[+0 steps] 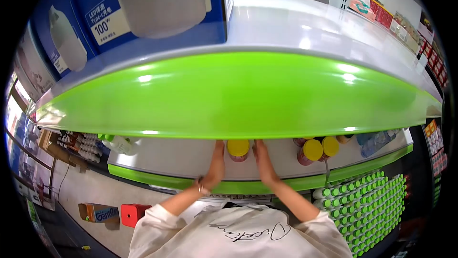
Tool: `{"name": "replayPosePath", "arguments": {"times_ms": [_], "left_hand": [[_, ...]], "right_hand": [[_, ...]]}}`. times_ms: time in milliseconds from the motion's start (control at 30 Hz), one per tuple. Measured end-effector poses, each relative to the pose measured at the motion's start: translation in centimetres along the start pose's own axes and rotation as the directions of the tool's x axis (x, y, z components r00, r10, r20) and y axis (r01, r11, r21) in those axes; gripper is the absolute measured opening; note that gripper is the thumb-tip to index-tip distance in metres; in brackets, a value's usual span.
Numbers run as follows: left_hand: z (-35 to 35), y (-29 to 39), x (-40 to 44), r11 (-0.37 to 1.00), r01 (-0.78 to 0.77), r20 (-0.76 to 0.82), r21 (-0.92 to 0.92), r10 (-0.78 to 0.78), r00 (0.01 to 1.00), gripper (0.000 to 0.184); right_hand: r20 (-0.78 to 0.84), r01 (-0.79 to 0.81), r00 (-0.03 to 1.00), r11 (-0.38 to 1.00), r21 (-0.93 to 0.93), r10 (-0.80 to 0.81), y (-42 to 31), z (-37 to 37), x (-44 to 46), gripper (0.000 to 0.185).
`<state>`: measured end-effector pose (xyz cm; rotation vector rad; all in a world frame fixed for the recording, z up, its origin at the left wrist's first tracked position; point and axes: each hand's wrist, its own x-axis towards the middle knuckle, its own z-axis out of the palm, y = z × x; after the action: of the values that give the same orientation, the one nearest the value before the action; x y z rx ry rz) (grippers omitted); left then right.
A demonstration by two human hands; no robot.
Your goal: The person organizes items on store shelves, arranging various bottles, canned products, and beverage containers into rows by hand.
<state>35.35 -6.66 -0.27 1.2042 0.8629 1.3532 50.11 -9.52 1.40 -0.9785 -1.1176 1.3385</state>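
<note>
On the lower white shelf (167, 155) stands a jar with a yellow lid (238, 147), upright between my two hands. My left hand (218, 159) reaches in on its left side, stretched out and holding nothing. On the other side my right hand (261, 157) is stretched out too, with a narrow gap to the jar. The green front of the upper shelf hides the fingertips of both hands. Farther right, more yellow-lidded jars (312, 150) stand close together.
A wide green shelf edge (238, 96) curves above my hands. Blue LED bulb boxes (157, 7) stand on the upper shelf. Green-capped bottles (362, 210) fill the lower right. A red box (133, 214) and an open carton (99, 213) sit on the floor.
</note>
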Motion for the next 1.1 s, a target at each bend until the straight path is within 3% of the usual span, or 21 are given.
{"name": "replayPosePath", "arguments": {"times_ms": [67, 100, 167, 300, 367, 400, 500, 600, 700, 767, 800, 867, 933, 1033, 1100], "left_hand": [[1.8, 0.2, -2.1, 0.999, 0.004, -0.051, -0.033, -0.005, 0.999, 0.047], [2.0, 0.1, -2.8, 0.999, 0.014, -0.081, -0.047, -0.018, 0.997, 0.046], [0.9, -1.1, -1.7, 1.0, 0.028, 0.01, -0.013, -0.028, 1.0, 0.043], [0.3, -2.0, -0.7, 0.997, 0.078, 0.081, 0.004, -0.078, 0.994, 0.038], [0.9, -2.1, -0.3, 0.997, 0.068, 0.007, -0.024, -0.068, 0.998, 0.036], [1.2, -2.2, -0.2, 0.997, 0.065, -0.029, -0.039, -0.066, 0.997, 0.034], [1.0, -1.6, -0.7, 0.983, 0.044, -0.031, 0.176, -0.039, 0.999, 0.035], [0.7, -0.8, -0.5, 0.989, 0.091, 0.04, 0.121, -0.096, 0.995, 0.039], [0.7, -1.1, -0.2, 0.997, 0.065, 0.092, -0.047, -0.06, 0.994, 0.047], [1.4, -0.4, -1.9, 0.997, 0.077, 0.131, 0.009, -0.078, 0.988, 0.05], [2.1, 0.8, -2.9, 0.997, 0.074, 0.16, 0.034, -0.078, 0.984, 0.052], [3.7, 3.2, -3.9, 0.995, 0.048, 0.225, 0.085, -0.066, 0.972, 0.055], [5.9, 4.0, -3.4, 0.986, 0.026, 0.317, 0.165, -0.078, 0.945, 0.056], [11.6, 2.5, -3.7, 0.965, 0.017, 0.453, 0.263, -0.139, 0.88, 0.06], [14.6, 0.6, -3.3, 0.97, 0.0, 0.53, 0.244, -0.133, 0.838, 0.066]], "right_hand": [[0.092, 0.05, 0.994, 0.996, 0.077, -0.057, 1.0, 1.0, -1.7, 0.067], [0.042, 0.09, 0.995, 0.994, 0.069, -0.093, 0.8, 1.7, -1.7, 0.064], [-0.056, 0.155, 0.987, 0.987, 0.045, -0.152, 0.4, 2.8, -1.8, 0.057], [-0.082, 0.045, 0.996, 0.995, 0.093, -0.037, 0.1, 2.5, -1.1, 0.056], [-0.059, -0.051, 0.996, 0.987, 0.155, 0.061, 1.4, 1.5, -0.1, 0.061], [-0.065, -0.016, 0.998, 0.99, 0.143, 0.026, 1.2, 1.6, 0.0, 0.059], [-0.087, 0.05, 0.995, 0.99, 0.13, -0.039, 0.3, 2.4, -0.4, 0.053], [-0.103, 0.076, 0.993, 0.988, 0.135, -0.063, -0.4, 3.0, -0.4, 0.047], [-0.132, 0.142, 0.983, 0.986, 0.084, -0.13, -0.4, 3.1, -0.6, 0.049], [-0.166, 0.221, 0.963, 0.974, 0.044, -0.211, -0.6, 2.9, -1.0, 0.052], [-0.17, 0.325, 0.919, 0.928, -0.181, -0.355, -1.5, 2.3, -2.2, 0.053], [-0.082, 0.457, 0.785, 0.663, -0.593, -0.614, -4.1, 0.6, -6.4, 0.057], [-0.032, 0.509, 0.67, 0.49, -0.708, -0.742, -5.1, -3.1, -9.6, 0.061], [-0.383, 0.336, 0.681, 0.731, -0.594, -0.625, -4.1, -6.2, -10.9, 0.061], [-0.489, 0.261, 0.699, 0.823, -0.505, -0.522, -2.7, -7.4, -10.8, 0.062]]}}
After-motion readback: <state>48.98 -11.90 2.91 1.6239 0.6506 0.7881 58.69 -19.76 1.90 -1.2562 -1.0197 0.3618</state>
